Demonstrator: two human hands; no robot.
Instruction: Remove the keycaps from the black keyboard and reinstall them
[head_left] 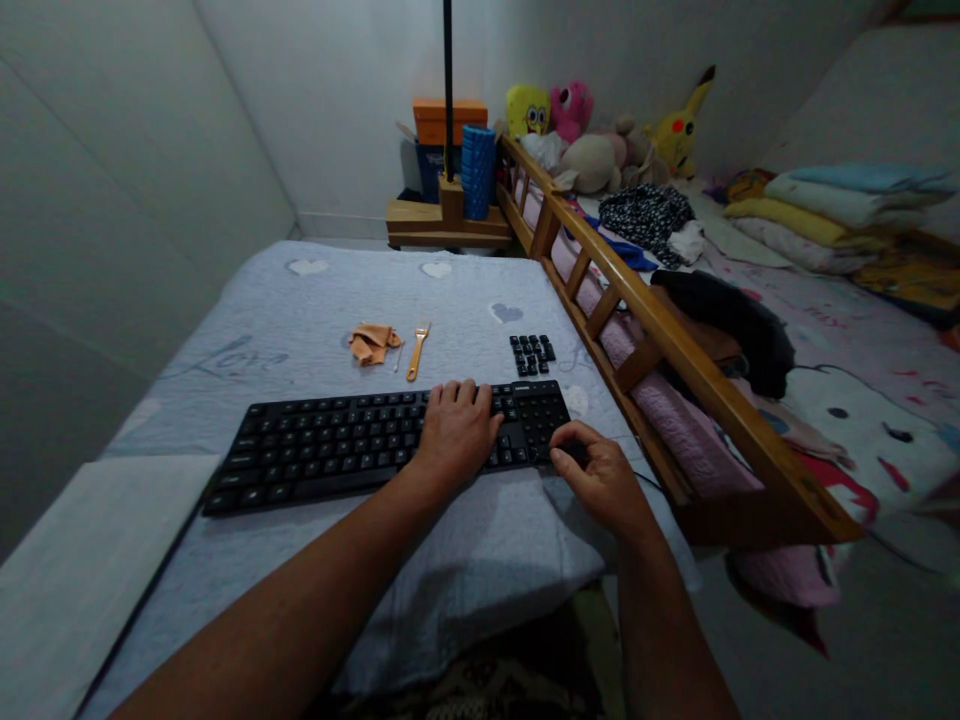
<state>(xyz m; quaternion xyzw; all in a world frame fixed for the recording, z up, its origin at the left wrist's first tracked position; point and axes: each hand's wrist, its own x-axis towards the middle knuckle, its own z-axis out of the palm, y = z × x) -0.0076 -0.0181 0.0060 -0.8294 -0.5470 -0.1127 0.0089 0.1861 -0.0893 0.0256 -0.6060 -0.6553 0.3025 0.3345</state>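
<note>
Through the head camera I see the long black plastic keyboard (330, 445) lying on the pale grey-blue cloth cover (262, 295), directly under my left hand (459, 430). That hand rests palm down on its right-hand part, fingers spread toward the far edge and closed around nothing. My right hand (600, 485) is at the near right corner, just beside the black number pad (541, 415), with thumb and forefinger curled toward each other; a dark patch lies behind them, and I cannot tell whether they pinch anything. Past the number pad, apart from both hands, I have a cluster of small loose black keycaps (533, 352). Beyond the keyboard's middle lie a flat brush with an orange handle (416, 355) and a crumpled orange-tan cloth (371, 342).
</note>
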